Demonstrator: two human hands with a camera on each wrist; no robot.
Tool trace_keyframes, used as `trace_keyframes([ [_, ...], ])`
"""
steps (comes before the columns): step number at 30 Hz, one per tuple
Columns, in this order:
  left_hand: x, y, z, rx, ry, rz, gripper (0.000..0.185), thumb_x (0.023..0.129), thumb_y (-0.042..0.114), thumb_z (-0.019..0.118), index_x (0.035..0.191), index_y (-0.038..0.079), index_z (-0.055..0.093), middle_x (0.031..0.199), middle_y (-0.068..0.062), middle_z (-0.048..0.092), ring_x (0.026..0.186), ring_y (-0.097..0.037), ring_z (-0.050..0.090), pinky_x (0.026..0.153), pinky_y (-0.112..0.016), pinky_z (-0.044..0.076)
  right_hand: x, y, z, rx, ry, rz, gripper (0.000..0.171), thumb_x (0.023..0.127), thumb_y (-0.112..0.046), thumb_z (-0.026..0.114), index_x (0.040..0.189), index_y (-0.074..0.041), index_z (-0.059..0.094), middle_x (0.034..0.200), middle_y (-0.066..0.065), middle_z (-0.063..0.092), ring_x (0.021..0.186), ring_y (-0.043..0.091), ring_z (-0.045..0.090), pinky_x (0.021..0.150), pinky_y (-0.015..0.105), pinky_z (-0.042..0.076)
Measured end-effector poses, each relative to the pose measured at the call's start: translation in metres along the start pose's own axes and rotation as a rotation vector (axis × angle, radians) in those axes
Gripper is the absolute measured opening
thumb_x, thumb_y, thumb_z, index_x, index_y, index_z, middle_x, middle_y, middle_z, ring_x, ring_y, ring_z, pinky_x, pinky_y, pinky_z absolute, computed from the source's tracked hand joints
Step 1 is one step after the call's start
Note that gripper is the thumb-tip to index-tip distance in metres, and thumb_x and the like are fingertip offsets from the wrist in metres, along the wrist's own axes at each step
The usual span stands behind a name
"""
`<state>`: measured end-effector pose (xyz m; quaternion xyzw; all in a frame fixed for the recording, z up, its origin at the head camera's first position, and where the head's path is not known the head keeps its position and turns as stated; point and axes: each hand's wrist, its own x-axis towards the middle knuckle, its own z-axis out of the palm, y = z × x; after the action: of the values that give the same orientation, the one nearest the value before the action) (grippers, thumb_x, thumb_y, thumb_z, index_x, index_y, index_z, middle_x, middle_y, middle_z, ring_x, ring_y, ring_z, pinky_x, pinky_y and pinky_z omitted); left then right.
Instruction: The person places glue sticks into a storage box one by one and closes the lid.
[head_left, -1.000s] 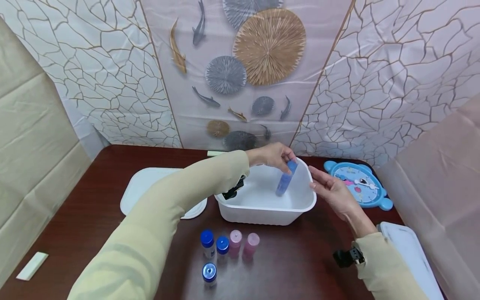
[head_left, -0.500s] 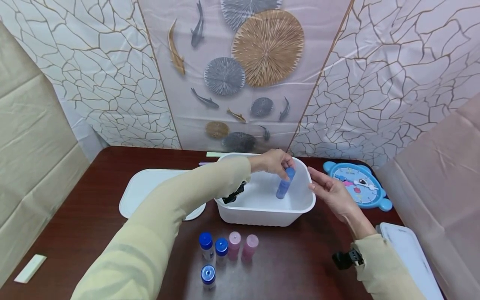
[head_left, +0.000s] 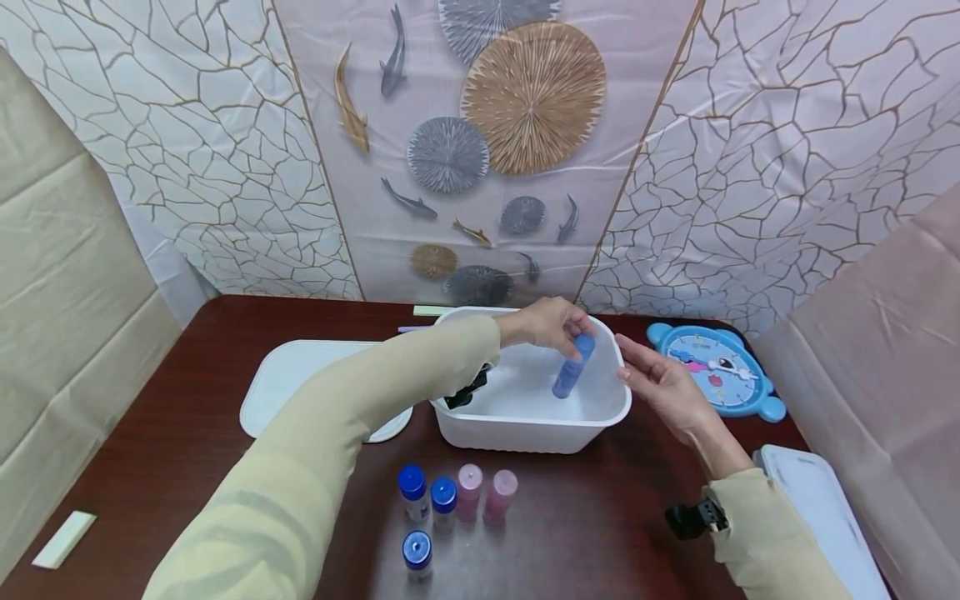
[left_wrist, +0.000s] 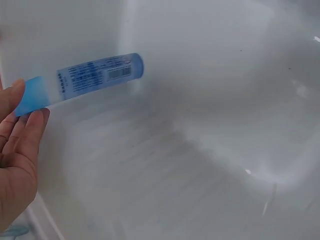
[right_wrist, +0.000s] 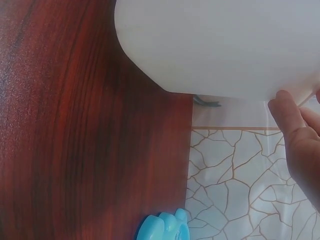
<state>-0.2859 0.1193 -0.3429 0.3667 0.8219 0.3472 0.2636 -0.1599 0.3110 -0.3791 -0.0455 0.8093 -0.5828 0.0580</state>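
Reaching across from the left, the left hand [head_left: 546,323] is pinching the capped top of the blue bottle [head_left: 572,367], which is hanging tilted inside the white tub [head_left: 525,429], its long axis slanting down and leftward toward the floor. The right hand [head_left: 660,385] is resting with relaxed, straight fingers against the tub's right rim. The left wrist view is showing the bottle's printed label [left_wrist: 95,75], unreadable from the head.
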Motion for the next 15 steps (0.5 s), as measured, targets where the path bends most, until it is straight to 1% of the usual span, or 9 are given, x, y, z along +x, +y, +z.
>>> trace_keyframes([
  [4, -0.009, 0.006, -0.013, -0.025, -0.005, 0.028, 0.045, 0.079, 0.003, 0.074, 0.121, 0.005, 0.060, 0.122, -0.007, 0.063, 0.112, -0.014, 0.059, 0.087, -0.012, 0.047, 0.000, 0.001, 0.002, -0.016, -0.010, 0.001, 0.062, 0.096, -0.023, 0.054, 0.147, -0.001, 0.025, 0.151, 0.022, 0.026, 0.117, -0.004, 0.045, 0.088, 0.009, 0.045],
  [6, -0.017, 0.013, -0.023, -0.074, -0.003, 0.036, 0.044, 0.080, 0.003, 0.073, 0.122, 0.004, 0.059, 0.122, -0.009, 0.063, 0.113, -0.016, 0.059, 0.087, -0.013, 0.048, 0.000, 0.001, 0.003, -0.019, -0.016, 0.002, 0.062, 0.096, -0.023, 0.054, 0.147, -0.002, 0.025, 0.151, 0.023, 0.026, 0.117, -0.005, 0.045, 0.087, 0.009, 0.045],
  [8, -0.027, 0.020, -0.034, -0.145, 0.000, 0.054, 0.042, 0.081, 0.003, 0.072, 0.121, 0.002, 0.059, 0.120, -0.010, 0.063, 0.111, -0.017, 0.060, 0.086, -0.015, 0.049, 0.000, 0.001, 0.002, -0.019, -0.019, 0.002, 0.062, 0.096, -0.023, 0.054, 0.147, -0.002, 0.025, 0.150, 0.023, 0.026, 0.115, -0.007, 0.046, 0.087, 0.009, 0.045],
  [10, -0.043, 0.030, -0.045, -0.223, -0.012, 0.084, 0.040, 0.082, 0.002, 0.070, 0.120, 0.001, 0.059, 0.118, -0.013, 0.064, 0.109, -0.018, 0.061, 0.086, -0.018, 0.050, 0.000, 0.000, 0.002, -0.020, -0.019, 0.002, 0.062, 0.096, -0.023, 0.053, 0.147, -0.002, 0.025, 0.150, 0.024, 0.026, 0.112, -0.010, 0.046, 0.087, 0.009, 0.045],
  [12, -0.062, 0.038, -0.054, -0.281, -0.038, 0.123, 0.037, 0.083, 0.001, 0.069, 0.119, -0.002, 0.059, 0.116, -0.014, 0.064, 0.106, -0.018, 0.062, 0.086, -0.021, 0.052, 0.000, -0.001, 0.001, -0.019, -0.015, 0.004, 0.062, 0.096, -0.024, 0.054, 0.147, -0.002, 0.025, 0.150, 0.024, 0.026, 0.111, -0.011, 0.046, 0.086, 0.008, 0.045],
  [15, -0.099, 0.045, -0.061, -0.315, -0.122, 0.179, 0.035, 0.084, 0.000, 0.068, 0.117, -0.004, 0.059, 0.114, -0.015, 0.065, 0.103, -0.018, 0.063, 0.089, -0.025, 0.052, 0.000, -0.001, 0.000, -0.022, -0.010, -0.003, 0.062, 0.096, -0.024, 0.053, 0.147, -0.002, 0.024, 0.150, 0.025, 0.025, 0.111, -0.012, 0.045, 0.086, 0.007, 0.044],
])
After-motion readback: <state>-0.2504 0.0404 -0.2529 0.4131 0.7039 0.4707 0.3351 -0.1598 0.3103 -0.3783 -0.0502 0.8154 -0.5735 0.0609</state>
